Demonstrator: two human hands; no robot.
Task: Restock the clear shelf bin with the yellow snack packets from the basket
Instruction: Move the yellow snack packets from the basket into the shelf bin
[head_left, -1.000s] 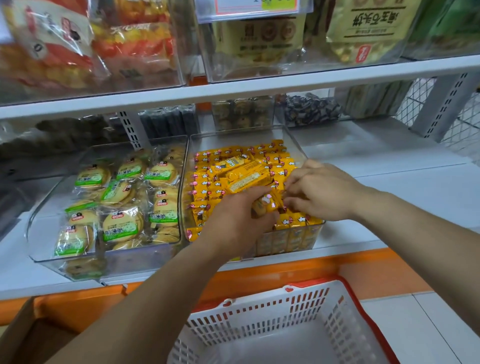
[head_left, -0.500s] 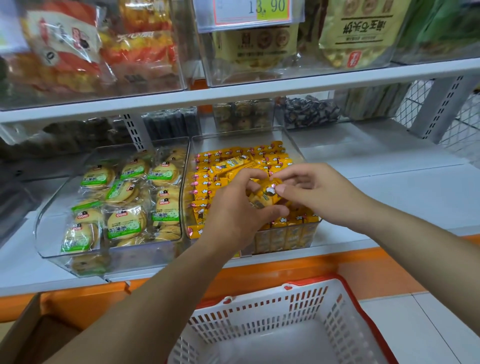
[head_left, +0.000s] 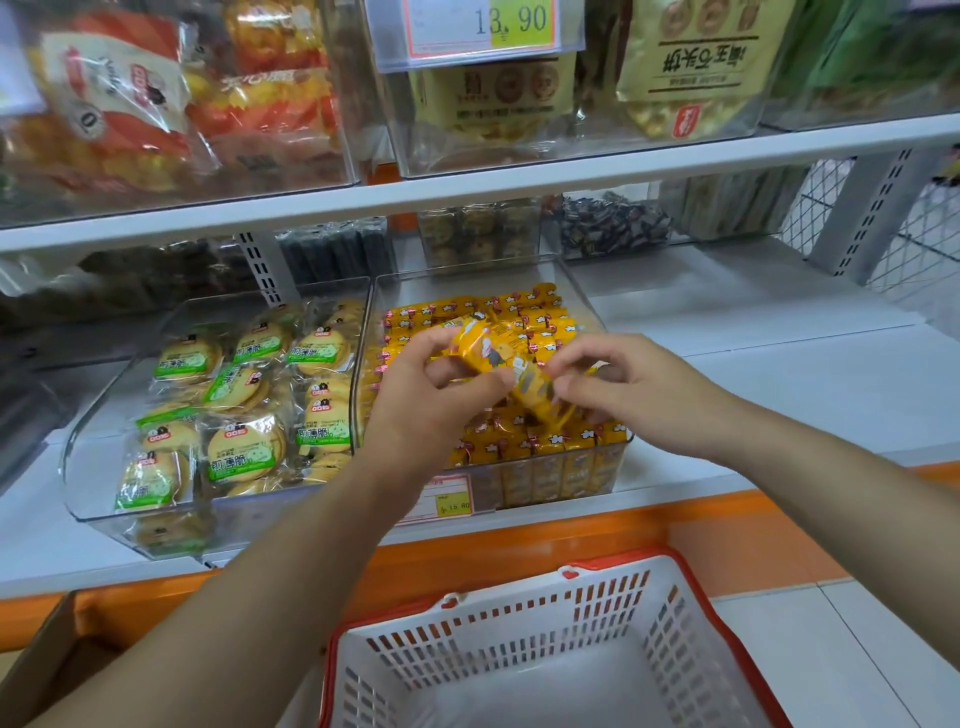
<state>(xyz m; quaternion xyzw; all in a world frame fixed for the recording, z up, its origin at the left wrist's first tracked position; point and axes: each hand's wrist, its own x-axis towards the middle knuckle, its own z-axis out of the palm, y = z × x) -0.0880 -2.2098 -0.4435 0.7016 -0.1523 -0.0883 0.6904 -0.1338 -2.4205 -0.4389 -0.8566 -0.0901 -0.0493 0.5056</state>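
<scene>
Both hands' grip hides part of the yellow snack packets (head_left: 498, 358).

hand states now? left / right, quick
Left hand: closed on the yellow snack packets, held above the clear shelf bin.
Right hand: fingers pinching the lower end of the same packets.

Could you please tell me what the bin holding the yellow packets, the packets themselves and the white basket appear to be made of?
The clear shelf bin looks like rigid glossy acrylic: stock shows through its walls. The yellow snack packets seem shiny plastic film, crinkled and catching light. The white slotted basket with a red rim appears moulded matte plastic.
</scene>
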